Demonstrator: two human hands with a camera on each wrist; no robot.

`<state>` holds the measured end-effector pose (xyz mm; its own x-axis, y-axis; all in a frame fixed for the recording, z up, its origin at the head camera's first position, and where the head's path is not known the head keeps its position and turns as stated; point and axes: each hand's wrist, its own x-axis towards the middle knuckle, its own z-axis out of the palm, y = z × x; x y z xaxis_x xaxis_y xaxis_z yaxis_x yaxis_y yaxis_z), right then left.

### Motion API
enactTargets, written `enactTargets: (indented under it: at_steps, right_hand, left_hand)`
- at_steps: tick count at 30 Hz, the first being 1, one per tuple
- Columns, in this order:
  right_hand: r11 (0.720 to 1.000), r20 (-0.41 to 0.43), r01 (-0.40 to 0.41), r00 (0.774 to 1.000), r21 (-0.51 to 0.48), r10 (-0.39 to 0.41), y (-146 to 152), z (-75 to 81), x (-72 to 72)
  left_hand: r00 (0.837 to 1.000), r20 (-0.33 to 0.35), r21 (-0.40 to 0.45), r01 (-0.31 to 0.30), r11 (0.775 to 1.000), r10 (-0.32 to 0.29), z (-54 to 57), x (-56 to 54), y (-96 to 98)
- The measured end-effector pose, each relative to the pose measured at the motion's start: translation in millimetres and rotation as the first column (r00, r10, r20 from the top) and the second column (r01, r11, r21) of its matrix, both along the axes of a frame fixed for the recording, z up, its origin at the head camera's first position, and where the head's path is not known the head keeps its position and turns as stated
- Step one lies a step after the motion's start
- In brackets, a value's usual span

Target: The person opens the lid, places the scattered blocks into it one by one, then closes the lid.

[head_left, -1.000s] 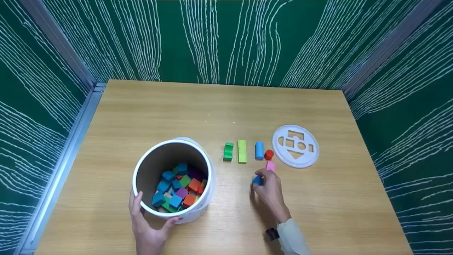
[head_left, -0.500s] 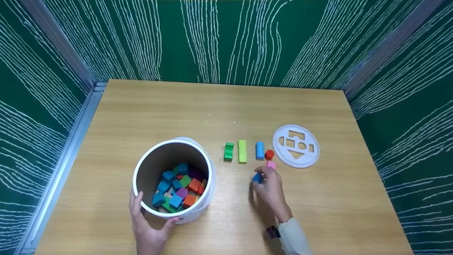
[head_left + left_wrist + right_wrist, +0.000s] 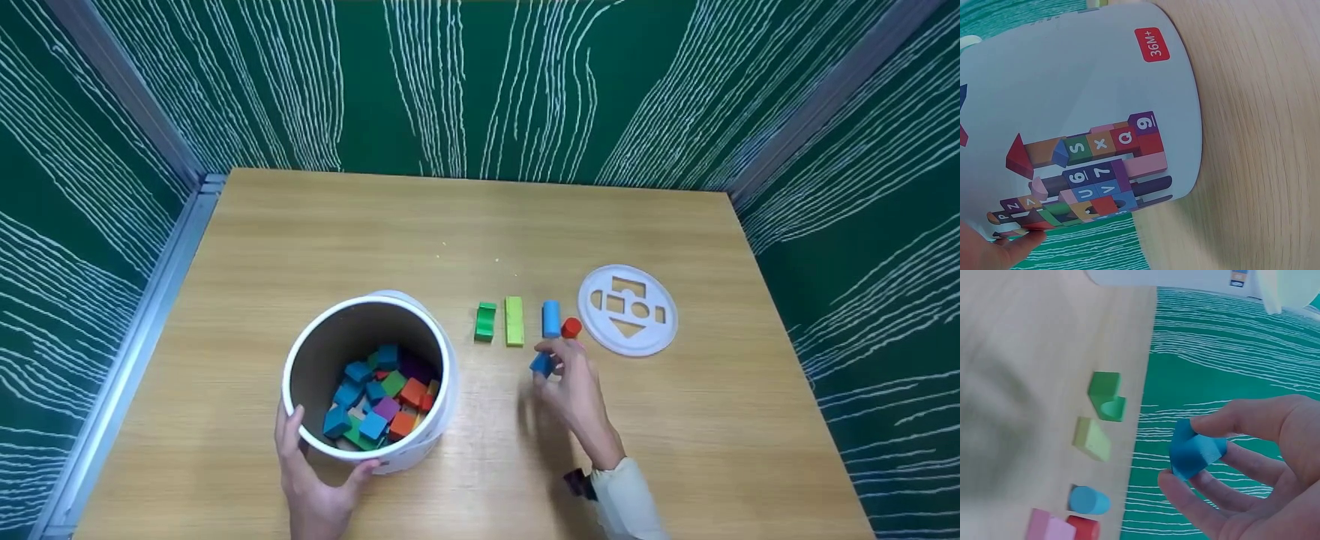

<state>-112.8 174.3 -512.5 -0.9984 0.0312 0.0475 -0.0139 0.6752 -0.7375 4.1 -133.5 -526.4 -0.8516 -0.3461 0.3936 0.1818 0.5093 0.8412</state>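
My right hand pinches a blue toy block between thumb and fingers, raised over the table right of the bucket. In the right wrist view this blue block shows a notch in one side. With fingers and thumb spread round its near left side, my left hand holds a white bucket. Blue, green, orange and purple blocks lie inside it. The left wrist view shows the bucket's printed wall, with fingers against it at the lower left.
On the wooden table stand a green arch block, a lime block, a blue cylinder and a red cylinder. The right hand mostly hides a pink block in the head view. A white lid with shaped holes lies farther right.
My right hand has moved slightly away from me, carrying the blue block toward the row of blocks and covering more of the pink one. The left hand and bucket stay put.
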Motion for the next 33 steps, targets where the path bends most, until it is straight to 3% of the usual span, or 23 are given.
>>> enactTargets:
  at_steps: [4, 9, 20, 33]
  right_hand:
    - [1.0, -0.008, -0.011, 1.0, 0.01, 0.011, -2, 9.6, 2.5]
    - [0.999, -0.056, -0.036, 0.998, 0.0, 0.036, -5, 19.0, 5.7]
    - [0.998, -0.237, -0.068, 0.969, 0.014, 0.069, -10, 31.2, 9.0]
    - [0.996, -0.225, -0.086, 0.971, 0.007, 0.086, -17, 51.8, 11.6]
  left_hand:
    - [0.999, 0.038, 0.003, -0.012, 1.0, 0.012, 1.4, 1.2, 1.1]
    - [0.999, 0.037, -0.004, -0.018, 1.0, 0.018, 1.4, 1.1, 1.2]
    - [1.0, 0.017, 0.017, 0.015, 1.0, -0.015, -0.1, 2.1, 0.1]
    - [0.999, 0.033, -0.012, -0.004, 1.0, 0.005, 1.1, 1.9, 1.4]
